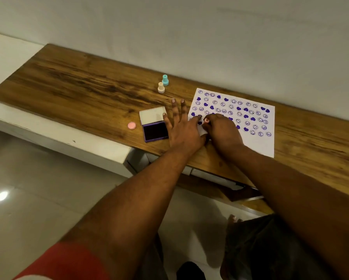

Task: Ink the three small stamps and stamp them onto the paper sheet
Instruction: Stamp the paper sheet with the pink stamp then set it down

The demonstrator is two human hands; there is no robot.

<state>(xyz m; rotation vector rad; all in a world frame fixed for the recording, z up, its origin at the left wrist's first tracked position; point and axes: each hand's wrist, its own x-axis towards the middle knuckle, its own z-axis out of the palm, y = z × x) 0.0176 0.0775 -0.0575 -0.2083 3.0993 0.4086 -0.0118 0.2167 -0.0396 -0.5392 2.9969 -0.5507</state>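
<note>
A white paper sheet [256,142] covered with purple heart and smiley prints lies on the wooden shelf. My right hand [222,132] is closed around a small pink stamp [206,120], pressing it down near the sheet's left edge. My left hand [181,130] lies flat with fingers spread, its thumb on the sheet's left edge. An open purple ink pad [155,131] with its white lid folded back sits just left of my left hand. A teal stamp [165,80] and a cream stamp [161,87] stand upright farther back.
A pink round cap [131,125] lies left of the ink pad. The wooden shelf [72,85] runs along a white wall, with its front edge near my forearms. A tiled floor [34,199] and my foot [230,245] are below.
</note>
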